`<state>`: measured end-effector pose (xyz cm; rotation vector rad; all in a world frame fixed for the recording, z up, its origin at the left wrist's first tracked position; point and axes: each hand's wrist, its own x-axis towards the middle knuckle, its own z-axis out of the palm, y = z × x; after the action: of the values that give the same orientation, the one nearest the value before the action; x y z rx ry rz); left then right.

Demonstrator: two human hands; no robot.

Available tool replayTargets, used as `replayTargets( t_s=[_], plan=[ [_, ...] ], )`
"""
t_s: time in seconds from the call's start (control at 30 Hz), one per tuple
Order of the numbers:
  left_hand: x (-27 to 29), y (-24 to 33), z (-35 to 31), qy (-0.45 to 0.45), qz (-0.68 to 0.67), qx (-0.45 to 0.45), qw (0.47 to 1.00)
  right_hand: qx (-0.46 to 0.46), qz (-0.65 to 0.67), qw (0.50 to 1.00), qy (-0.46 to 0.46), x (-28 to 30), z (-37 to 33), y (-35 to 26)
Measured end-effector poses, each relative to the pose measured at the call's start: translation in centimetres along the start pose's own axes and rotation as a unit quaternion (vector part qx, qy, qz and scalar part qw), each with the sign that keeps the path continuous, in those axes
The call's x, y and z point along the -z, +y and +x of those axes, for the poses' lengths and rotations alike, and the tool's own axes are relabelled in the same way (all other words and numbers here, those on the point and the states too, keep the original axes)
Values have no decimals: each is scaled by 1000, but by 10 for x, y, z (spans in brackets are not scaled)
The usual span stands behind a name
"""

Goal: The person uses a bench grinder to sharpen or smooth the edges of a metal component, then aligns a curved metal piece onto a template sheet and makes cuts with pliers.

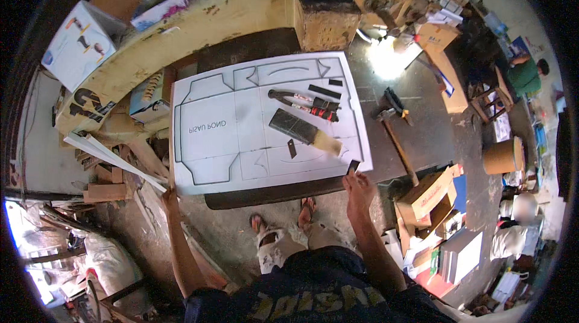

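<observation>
A large white board marked with black cut lines lies flat on a dark metal bench. My left hand grips its near left corner. At the near right corner my right hand holds a small dark piece against the board's edge. On the board rest red-handled pliers, a dark flat block with a pale wooden end, a small black strip and a longer black strip.
A hammer lies on the bench right of the board. A wooden block stands behind it. Cardboard boxes crowd the floor at right. My sandalled feet are under the bench edge. Another person sits far right.
</observation>
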<state>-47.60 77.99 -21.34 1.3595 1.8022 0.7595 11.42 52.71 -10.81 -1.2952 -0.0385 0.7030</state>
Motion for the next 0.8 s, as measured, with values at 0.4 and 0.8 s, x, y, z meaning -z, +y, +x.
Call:
replayTargets(
  t_s=[0.4,0.8],
  plan=[
    [-66,86,-254,-307,225,1,925,229,-272,933,-62,-91,107,-67],
    [-170,340,-132,-379,133,-199,894,312,-520,776,-171,-108,41,-30]
  ],
)
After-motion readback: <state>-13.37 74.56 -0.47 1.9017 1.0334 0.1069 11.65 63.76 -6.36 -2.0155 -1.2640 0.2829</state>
